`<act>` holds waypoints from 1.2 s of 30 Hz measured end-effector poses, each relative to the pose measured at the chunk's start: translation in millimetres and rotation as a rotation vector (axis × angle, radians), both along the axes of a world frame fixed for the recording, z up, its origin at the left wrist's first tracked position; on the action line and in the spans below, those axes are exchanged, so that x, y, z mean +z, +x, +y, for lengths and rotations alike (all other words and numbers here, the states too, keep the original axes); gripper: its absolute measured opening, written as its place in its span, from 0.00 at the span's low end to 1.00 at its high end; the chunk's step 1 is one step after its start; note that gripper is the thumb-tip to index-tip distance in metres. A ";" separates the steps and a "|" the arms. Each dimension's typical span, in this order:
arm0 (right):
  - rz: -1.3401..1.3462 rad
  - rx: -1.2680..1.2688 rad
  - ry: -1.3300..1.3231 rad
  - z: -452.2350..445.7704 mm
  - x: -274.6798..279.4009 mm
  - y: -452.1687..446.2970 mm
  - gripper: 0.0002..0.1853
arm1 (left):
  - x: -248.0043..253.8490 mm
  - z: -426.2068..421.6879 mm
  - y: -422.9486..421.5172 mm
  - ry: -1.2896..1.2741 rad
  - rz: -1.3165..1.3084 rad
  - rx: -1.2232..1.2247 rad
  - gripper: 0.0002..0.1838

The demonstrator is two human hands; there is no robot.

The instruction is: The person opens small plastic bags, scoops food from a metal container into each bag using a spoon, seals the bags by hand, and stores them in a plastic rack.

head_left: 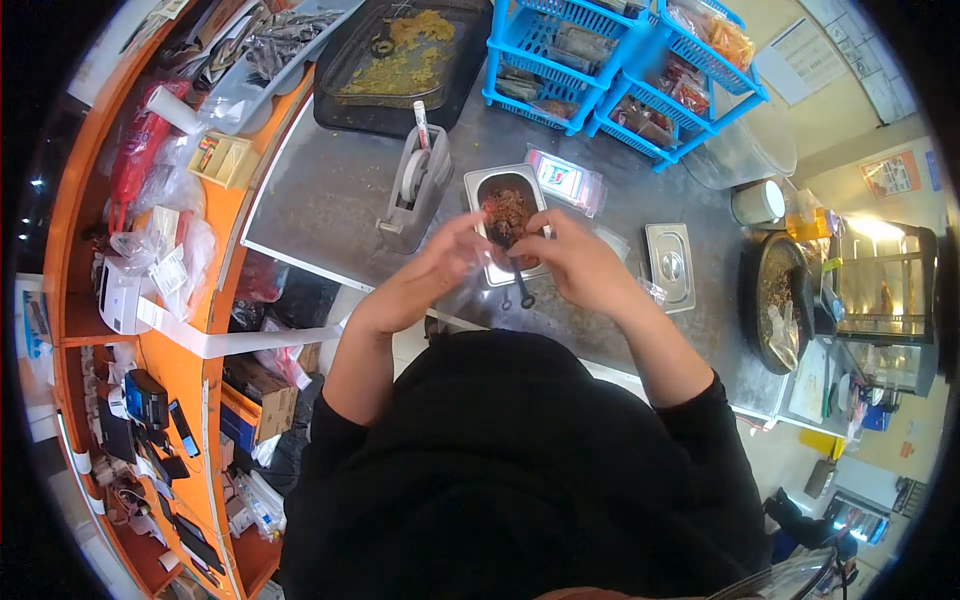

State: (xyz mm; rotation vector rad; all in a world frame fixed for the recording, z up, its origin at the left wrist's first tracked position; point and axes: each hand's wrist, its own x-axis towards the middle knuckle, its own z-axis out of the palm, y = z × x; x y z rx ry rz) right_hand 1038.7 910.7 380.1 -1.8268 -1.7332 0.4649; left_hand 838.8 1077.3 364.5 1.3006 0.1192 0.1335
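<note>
A small steel container (pixel 478 180) holds dark reddish-brown food (pixel 508 208). A black spoon (pixel 518 275) stands in it, its handle pointing toward my body. My left hand (pixel 442 262) is at the container's left edge, fingers apart and slightly curled, with nothing visible in them. At the right edge is my right hand (pixel 575 255), its thumb and fingertips pinched together over the food; what they hold is too small to make out. A steel lid (pixel 671 266) lies on the metal table to the right. Behind the container is a printed plastic packet (pixel 565 183).
A grey tape dispenser (pixel 412 200) stands left of the container. Behind it is a black tray (pixel 340 105) with yellow residue. Blue stacked baskets (pixel 590 95) hold packets at the back. A round black pan (pixel 775 290) sits at the right, an orange shelf (pixel 225 290) at the left.
</note>
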 end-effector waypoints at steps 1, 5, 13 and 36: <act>-0.118 0.008 -0.008 -2.5 -16.4 1.4 0.16 | -3.5 1.8 -0.2 0.015 0.001 0.090 0.37; -0.192 0.018 -0.060 -0.4 -50.8 -2.6 0.17 | -44.4 -0.9 6.6 0.372 0.047 0.481 0.36; -0.032 -0.137 0.151 25.3 -53.7 16.1 0.20 | -108.4 -37.0 21.7 1.251 0.096 0.620 0.49; 0.429 -0.371 0.139 18.7 -79.9 18.7 0.04 | -123.7 -45.7 23.6 1.250 0.137 0.545 0.47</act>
